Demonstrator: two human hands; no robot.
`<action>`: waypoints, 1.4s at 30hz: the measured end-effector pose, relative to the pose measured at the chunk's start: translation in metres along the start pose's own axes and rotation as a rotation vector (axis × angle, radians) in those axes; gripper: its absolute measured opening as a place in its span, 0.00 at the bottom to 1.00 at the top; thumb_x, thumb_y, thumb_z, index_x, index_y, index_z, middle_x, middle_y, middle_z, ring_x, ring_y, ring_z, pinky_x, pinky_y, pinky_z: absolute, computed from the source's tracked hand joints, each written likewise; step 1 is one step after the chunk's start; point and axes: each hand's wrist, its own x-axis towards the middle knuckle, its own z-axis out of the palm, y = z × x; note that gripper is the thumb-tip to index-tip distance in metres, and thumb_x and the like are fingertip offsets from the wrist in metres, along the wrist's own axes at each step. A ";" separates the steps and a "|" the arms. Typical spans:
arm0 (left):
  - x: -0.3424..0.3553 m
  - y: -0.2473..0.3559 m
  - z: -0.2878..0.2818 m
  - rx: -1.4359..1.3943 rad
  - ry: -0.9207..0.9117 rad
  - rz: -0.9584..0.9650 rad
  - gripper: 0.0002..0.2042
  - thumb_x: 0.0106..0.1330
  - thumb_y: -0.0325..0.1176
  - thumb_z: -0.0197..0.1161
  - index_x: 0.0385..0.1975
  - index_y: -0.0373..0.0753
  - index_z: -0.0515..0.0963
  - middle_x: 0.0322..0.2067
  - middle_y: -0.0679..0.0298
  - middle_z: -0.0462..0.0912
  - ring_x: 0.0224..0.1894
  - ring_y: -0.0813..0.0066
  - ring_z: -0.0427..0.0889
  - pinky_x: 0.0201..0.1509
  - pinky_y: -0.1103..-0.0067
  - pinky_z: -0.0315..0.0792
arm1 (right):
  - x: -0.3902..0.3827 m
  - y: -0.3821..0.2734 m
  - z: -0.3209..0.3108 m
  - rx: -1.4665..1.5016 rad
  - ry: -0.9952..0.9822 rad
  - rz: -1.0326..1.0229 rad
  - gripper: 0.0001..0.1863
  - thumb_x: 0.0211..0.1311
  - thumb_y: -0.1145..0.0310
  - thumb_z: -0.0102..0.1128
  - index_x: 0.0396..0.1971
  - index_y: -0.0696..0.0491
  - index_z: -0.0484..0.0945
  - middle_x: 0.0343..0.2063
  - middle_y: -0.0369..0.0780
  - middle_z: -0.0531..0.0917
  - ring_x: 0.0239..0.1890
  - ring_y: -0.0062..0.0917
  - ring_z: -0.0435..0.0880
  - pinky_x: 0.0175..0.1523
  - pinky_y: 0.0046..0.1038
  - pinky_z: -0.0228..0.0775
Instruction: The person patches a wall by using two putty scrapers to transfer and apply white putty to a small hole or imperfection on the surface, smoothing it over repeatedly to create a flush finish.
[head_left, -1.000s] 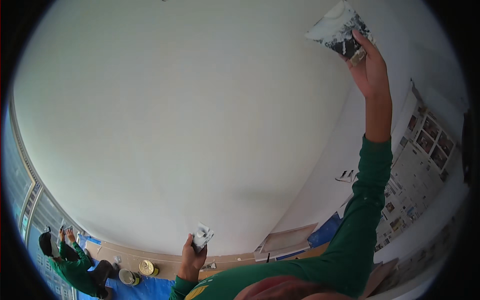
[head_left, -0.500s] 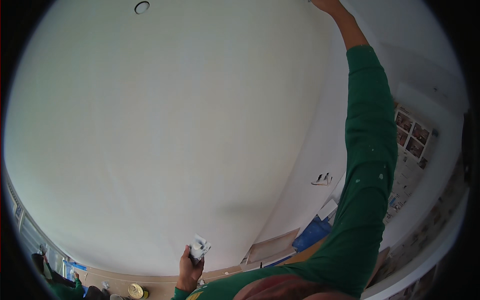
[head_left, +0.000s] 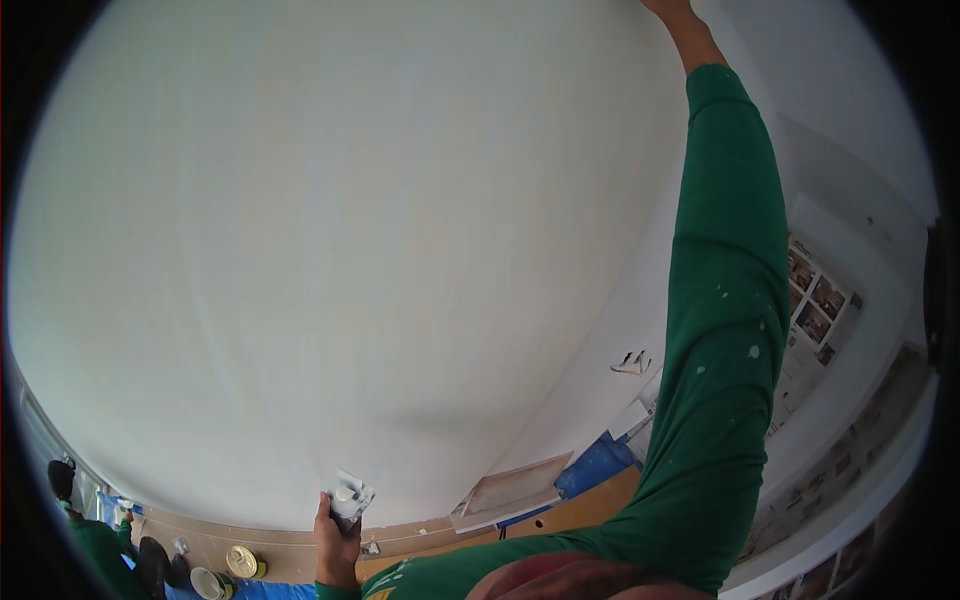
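At the lower middle, my left hand (head_left: 338, 545) is closed round what looks like a putty knife (head_left: 353, 493), its flat plate carrying a dab of white paste. It is held up against the backdrop of a broad off-white painted surface (head_left: 400, 230). My right arm, in a green sleeve with paint specks, stretches up the right side. Only part of my right hand (head_left: 668, 6) shows at the upper edge, beside that surface; its fingers and anything in them are cut off by the frame.
Wires (head_left: 632, 363) poke from the side wall at right. Below them lie a blue sheet (head_left: 600, 465) and a wooden frame (head_left: 515, 490). Open cans (head_left: 243, 562) stand at lower left near a person in green (head_left: 100, 545). Printed sheets (head_left: 815, 300) hang at right.
The view has shifted, and the round fitting at the upper left is out of sight. My left hand with the putty knife appears further left. My right hand is further cut off by the upper edge.
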 end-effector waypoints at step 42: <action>0.024 0.042 0.005 0.242 -0.217 -0.240 0.20 0.78 0.48 0.48 0.56 0.38 0.74 0.51 0.61 0.82 0.53 0.65 0.81 0.59 0.69 0.74 | -0.335 -0.230 -0.090 0.327 -0.122 0.228 0.28 0.48 0.85 0.54 0.53 0.56 0.81 0.45 0.44 0.80 0.50 0.40 0.78 0.56 0.35 0.71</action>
